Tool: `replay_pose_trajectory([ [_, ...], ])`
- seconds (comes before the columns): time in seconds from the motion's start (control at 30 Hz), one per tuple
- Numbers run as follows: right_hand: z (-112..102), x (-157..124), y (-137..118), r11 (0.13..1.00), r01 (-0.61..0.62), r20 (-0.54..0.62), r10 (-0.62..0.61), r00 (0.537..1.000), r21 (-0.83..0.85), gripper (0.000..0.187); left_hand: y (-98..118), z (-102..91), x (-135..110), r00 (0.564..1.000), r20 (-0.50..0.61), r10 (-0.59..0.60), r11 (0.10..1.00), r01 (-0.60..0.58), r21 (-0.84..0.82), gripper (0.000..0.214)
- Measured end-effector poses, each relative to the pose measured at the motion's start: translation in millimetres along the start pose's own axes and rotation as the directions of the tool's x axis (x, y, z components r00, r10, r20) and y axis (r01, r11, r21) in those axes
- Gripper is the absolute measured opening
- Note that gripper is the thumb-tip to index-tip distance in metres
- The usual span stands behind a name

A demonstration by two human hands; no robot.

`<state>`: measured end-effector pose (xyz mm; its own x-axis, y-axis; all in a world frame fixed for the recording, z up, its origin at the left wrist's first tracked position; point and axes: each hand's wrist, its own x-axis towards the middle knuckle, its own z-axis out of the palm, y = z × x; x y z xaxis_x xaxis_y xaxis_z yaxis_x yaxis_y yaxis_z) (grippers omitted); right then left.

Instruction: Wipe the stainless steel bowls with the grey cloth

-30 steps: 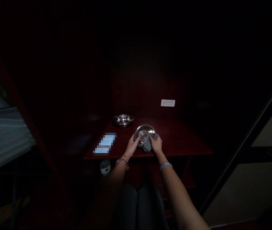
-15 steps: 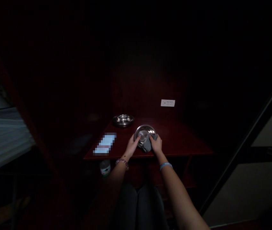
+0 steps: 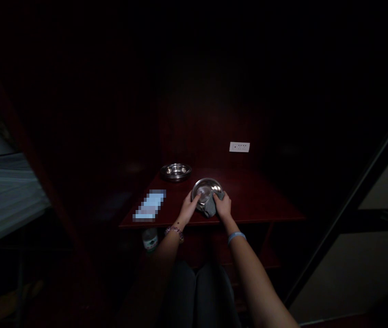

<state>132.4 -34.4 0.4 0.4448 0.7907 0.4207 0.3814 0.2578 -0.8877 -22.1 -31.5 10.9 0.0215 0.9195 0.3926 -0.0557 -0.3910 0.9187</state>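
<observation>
Left hand (image 3: pixel 188 209) grips the steel bowl (image 3: pixel 202 187) at eight o'clock; right hand (image 3: pixel 225 206) clasps grey cloth (image 3: pixel 210 208) against four o'clock.

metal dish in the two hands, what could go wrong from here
The dish could slip: its metal is shiny, and the right hand presses a gray cloth against it, so much may rest on the left hand.

It is near the front edge of the table, so a dropped dish might go over.

The bottle, below the tabletop by the left forearm, might get bumped if that arm swings outward.
</observation>
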Motion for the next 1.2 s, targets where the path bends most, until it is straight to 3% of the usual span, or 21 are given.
replay_pose_trajectory([
  [1.2, -0.2, 0.9, 1.2, 1.000, -0.011, 0.008, 0.011, 1.000, 0.001, 0.019, -4.2, -0.5, 0.6, 1.000, -0.001, 0.003, 1.000, -0.003, 0.007, 0.048],
])
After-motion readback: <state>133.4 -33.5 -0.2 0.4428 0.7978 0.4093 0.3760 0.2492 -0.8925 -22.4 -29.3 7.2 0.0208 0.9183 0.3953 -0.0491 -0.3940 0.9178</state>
